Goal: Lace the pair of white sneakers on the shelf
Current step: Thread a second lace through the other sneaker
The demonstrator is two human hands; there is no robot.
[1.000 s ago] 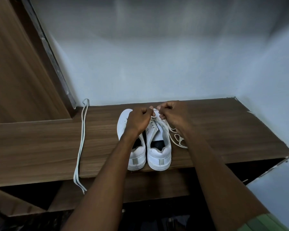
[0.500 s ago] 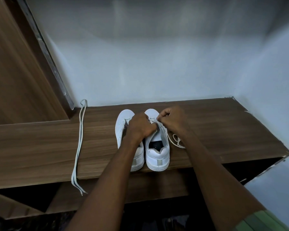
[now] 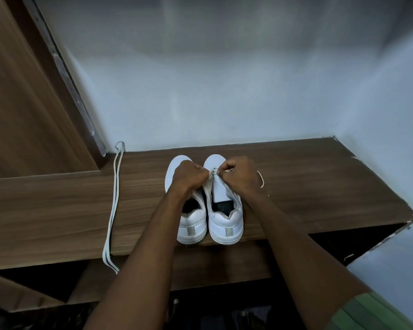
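Fingers [image 3: 202, 172] of both hands curl tight, pinching the lace [image 3: 214, 171] over the right sneaker [image 3: 225, 220].

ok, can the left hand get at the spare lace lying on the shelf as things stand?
Probably yes: the spare lace lies uncovered left of the sneakers, nothing between. But the left hand is busy pinching the right sneaker's lace, so it must let go first.

Home closet: wooden shelf [image 3: 57, 206], sneakers [image 3: 210, 210], plain wall [image 3: 224, 91]
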